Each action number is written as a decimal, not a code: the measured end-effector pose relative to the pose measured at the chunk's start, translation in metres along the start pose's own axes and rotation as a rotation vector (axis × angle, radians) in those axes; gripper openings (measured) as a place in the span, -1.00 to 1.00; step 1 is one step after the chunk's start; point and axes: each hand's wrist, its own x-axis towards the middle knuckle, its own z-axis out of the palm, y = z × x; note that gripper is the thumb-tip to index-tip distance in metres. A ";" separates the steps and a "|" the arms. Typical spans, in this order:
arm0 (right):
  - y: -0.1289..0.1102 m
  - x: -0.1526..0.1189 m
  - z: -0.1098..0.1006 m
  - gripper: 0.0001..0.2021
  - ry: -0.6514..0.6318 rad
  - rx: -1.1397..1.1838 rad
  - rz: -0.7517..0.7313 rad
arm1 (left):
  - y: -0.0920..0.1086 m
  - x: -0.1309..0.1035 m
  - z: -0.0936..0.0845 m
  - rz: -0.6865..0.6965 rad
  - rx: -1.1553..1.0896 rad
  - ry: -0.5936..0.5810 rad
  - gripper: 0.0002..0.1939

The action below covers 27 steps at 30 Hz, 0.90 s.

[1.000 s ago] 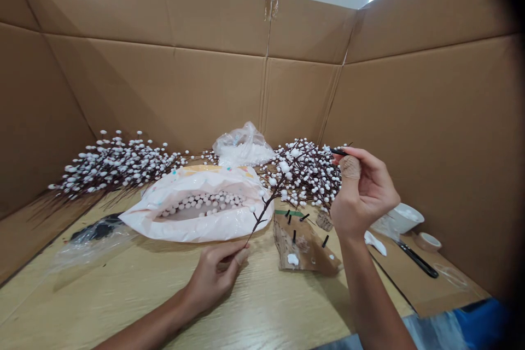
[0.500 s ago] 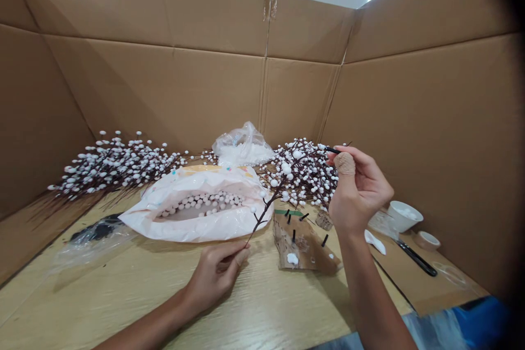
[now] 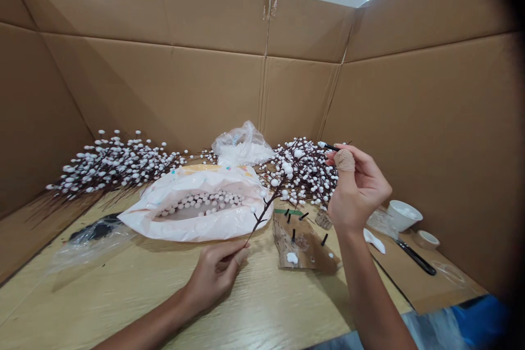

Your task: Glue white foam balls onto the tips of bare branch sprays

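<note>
My left hand pinches the lower end of a dark branch with white berries, which slants up to the right. Raised at the right, my right hand grips a thin black stick with a white blob at its tip. A tan wrap covers its thumb. The stick's tip is apart from the branch, as far as I can see. Between the hands lies a layered cardboard block with several short black sticks standing in it and white dabs on top.
Behind are a white bag of berries, a clear bag, and berry branches at left and right. A white cup, tape roll and black-handled cutter lie at right. Cardboard walls surround the table.
The black stick's tip has shifted slightly left, so its white blob shows more clearly against the berries behind. My left hand and the branch are nearly still.
</note>
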 end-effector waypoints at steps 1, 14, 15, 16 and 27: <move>0.000 0.000 0.000 -0.91 0.004 -0.007 0.003 | 0.000 0.000 0.000 -0.003 0.000 0.000 -0.78; -0.003 -0.001 0.001 -0.92 0.034 -0.004 -0.034 | -0.003 -0.002 -0.001 -0.018 -0.004 -0.008 -0.78; -0.003 -0.001 0.001 -0.92 0.025 -0.008 -0.033 | -0.003 -0.002 -0.001 -0.021 -0.003 -0.010 -0.78; -0.003 -0.001 0.001 -0.92 0.016 -0.009 -0.033 | -0.002 -0.001 -0.001 -0.024 -0.002 -0.011 -0.78; -0.004 -0.002 0.002 -0.91 -0.013 -0.056 -0.031 | 0.002 0.000 -0.001 -0.030 -0.012 0.008 -0.78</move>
